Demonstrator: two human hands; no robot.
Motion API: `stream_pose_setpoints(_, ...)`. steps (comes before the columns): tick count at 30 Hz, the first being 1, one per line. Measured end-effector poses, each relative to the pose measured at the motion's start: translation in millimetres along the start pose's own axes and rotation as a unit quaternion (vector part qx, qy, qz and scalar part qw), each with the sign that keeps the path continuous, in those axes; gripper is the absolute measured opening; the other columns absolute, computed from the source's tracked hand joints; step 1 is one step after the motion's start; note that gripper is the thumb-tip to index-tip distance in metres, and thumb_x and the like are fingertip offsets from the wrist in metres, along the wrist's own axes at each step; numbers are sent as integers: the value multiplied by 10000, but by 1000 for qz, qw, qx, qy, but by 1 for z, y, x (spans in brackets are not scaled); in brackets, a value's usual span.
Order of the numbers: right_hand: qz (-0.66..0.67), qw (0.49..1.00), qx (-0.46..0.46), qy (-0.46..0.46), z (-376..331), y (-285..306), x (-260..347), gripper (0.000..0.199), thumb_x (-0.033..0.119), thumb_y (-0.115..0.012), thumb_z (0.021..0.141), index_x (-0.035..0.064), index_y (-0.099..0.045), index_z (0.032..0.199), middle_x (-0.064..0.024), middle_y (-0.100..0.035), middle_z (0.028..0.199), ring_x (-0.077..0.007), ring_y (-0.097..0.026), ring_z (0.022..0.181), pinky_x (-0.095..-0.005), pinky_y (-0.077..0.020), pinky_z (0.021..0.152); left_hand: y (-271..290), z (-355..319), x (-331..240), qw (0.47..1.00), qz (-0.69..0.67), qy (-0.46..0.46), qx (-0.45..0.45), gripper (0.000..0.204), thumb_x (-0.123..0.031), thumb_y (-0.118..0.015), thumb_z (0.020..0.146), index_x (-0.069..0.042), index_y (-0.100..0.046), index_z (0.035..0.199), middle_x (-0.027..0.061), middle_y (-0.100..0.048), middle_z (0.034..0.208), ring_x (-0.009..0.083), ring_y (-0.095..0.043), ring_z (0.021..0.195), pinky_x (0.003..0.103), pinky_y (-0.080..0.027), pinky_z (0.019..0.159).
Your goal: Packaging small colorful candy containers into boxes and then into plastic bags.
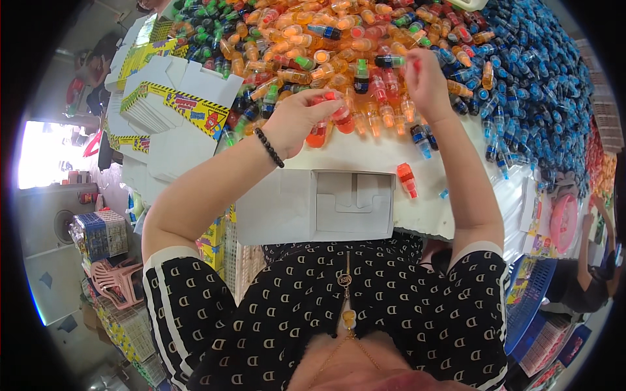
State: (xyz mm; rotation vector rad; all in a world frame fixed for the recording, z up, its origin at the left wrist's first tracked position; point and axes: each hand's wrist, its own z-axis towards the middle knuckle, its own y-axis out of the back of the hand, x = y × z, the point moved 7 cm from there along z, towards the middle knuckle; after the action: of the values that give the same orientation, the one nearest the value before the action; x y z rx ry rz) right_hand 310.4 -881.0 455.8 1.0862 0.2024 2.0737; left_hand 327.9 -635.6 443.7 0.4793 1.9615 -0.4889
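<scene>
My left hand (293,124) is closed around small red plastic bottles (317,134) at the near edge of a large heap. Its thumb and fingers press on their upper parts. My right hand (428,91) reaches over the heap (375,45) with fingers curled together; a bit of red shows at the fingertips, but what it grips is partly hidden. Between my forearms, close to my body, an open white cardboard box (352,221) shows its inside, with no bottle visible in it. One red bottle (407,180) lies on the white table just right of the box.
Flat white and yellow printed cartons (176,107) are stacked at the left. Blue bottles (528,72) spread across the right side, orange and green ones in the middle. A pink basin (563,223) and another person (587,277) are at far right; a pink plastic chair (117,280) stands lower left.
</scene>
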Motion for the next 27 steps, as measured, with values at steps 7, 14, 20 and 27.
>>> stream_pose_setpoints(7,-233,887,318,242,-23,-64,16,155,173,-589,920,44,-568,1004,-125,-598,898,-287,-616,822,-358,-493,717,-2,8,29,998,-60,7,35,204,-144,-665,895,-15,-639,1051,36,-675,908,47,-479,656,187,-395,594)
stream_pose_setpoints(14,31,993,110,-19,-2,-19,20,128,145,-624,889,61,-607,983,-92,-641,901,-276,-618,738,-367,-493,645,-1,6,36,997,-51,24,42,194,-131,-672,888,-13,-641,1039,39,-679,904,47,-472,650,191,-394,597)
stream_pose_setpoints(20,-63,949,309,-11,-62,51,46,292,62,-645,810,107,-606,1095,-59,-616,856,-243,-604,739,-345,-475,641,-1,-33,10,993,-75,3,86,255,-135,-688,874,-14,-642,1093,22,-673,911,50,-481,666,190,-401,612)
stream_pose_setpoints(27,-282,810,458,234,-191,35,70,388,100,-576,791,183,-582,1170,-19,-546,863,-198,-553,837,-343,-435,771,-25,-60,21,990,-12,1,138,298,-133,-691,871,-33,-641,1147,4,-668,928,39,-500,700,184,-405,624)
